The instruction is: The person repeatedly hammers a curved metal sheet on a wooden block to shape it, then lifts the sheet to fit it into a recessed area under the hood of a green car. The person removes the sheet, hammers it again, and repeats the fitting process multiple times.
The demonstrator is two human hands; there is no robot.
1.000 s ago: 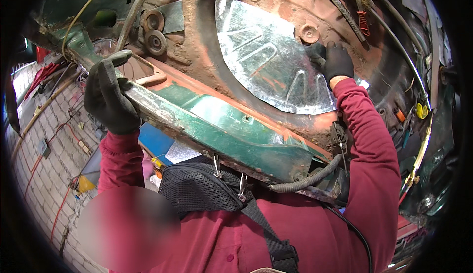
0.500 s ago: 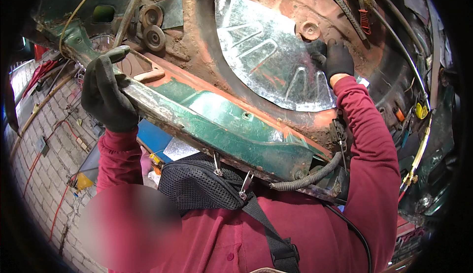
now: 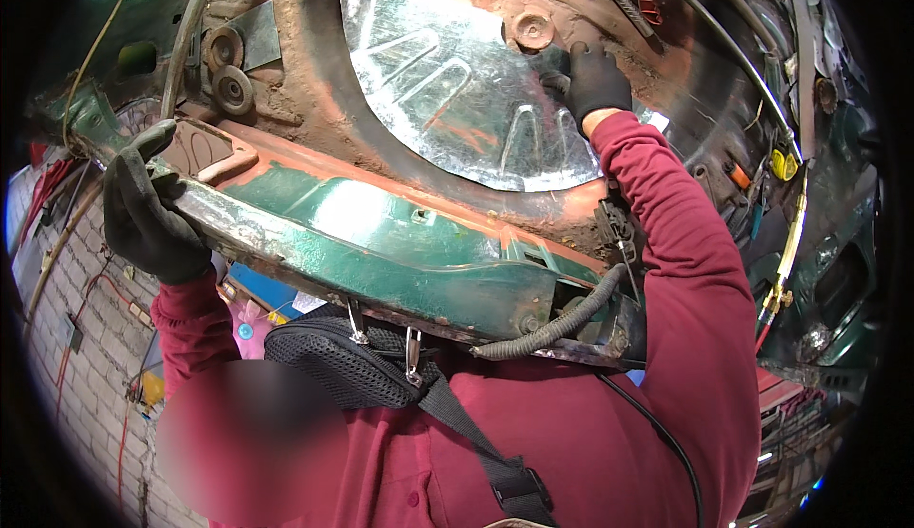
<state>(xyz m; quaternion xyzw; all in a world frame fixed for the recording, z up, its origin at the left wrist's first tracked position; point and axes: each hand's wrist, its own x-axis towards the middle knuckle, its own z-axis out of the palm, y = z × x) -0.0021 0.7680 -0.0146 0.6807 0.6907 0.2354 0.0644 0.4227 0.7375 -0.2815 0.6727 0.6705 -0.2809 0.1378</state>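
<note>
My left hand (image 3: pixel 152 209), in a dark grey work glove, is curled over the left end of the green car body panel (image 3: pixel 381 242). In the worn orange-brown wheel well lies a shiny half-round piece of sheet metal (image 3: pixel 419 80) with pressed ribs and a notch beside a round rusty boss (image 3: pixel 532 29). My right hand (image 3: pixel 595 80), gloved too, bends its fingers at the inner edge of that sheet, just below the boss. The fingertips are partly hidden, and the bright metal mirrors the glove.
Two rusty round discs (image 3: pixel 231 90) sit by a small flat metal plate (image 3: pixel 259 35) at left. A corrugated hose (image 3: pixel 562 323) crosses the panel's right end. A brass-coloured torch (image 3: pixel 783 290), an orange-handled tool (image 3: pixel 737 175) and a yellow tape measure (image 3: pixel 784 164) lie at right.
The whole view has shifted, so everything appears farther left and slightly higher. Both hands keep their places on the panel and at the sheet, which looks unmoved in the well.
</note>
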